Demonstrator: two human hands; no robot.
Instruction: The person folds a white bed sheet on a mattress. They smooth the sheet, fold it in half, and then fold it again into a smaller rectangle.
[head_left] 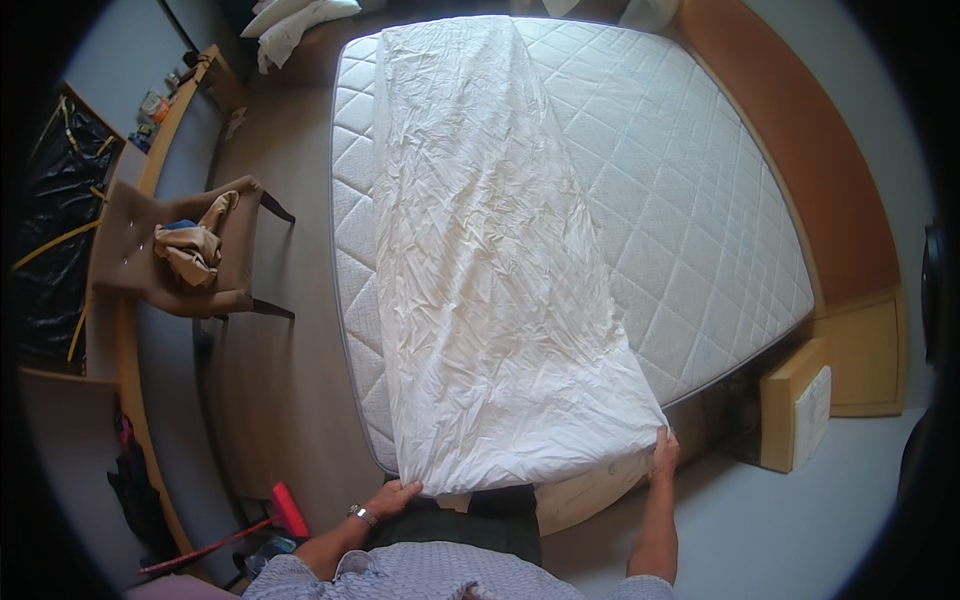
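Observation:
A wrinkled white bed sheet (pixel 490 260) lies in a long band down the quilted white mattress (pixel 680 220), from the far edge to the near one. My left hand (pixel 396 496), with a watch on its wrist, pinches the sheet's near left corner at the mattress edge. At the near right corner, my right hand (pixel 664 455) grips the sheet with the fingers closed on its edge. Between both hands the near hem is drawn fairly straight across, close to my body. The sheet hides the mattress beneath it.
An upholstered chair (pixel 190 250) with crumpled clothes (pixel 195 245) stands left of the bed. A red broom (pixel 288 510) leans at lower left. A wooden bedside cabinet (pixel 790 405) is at right, near the orange-brown headboard (pixel 800 150). White pillows (pixel 295 25) lie at far left.

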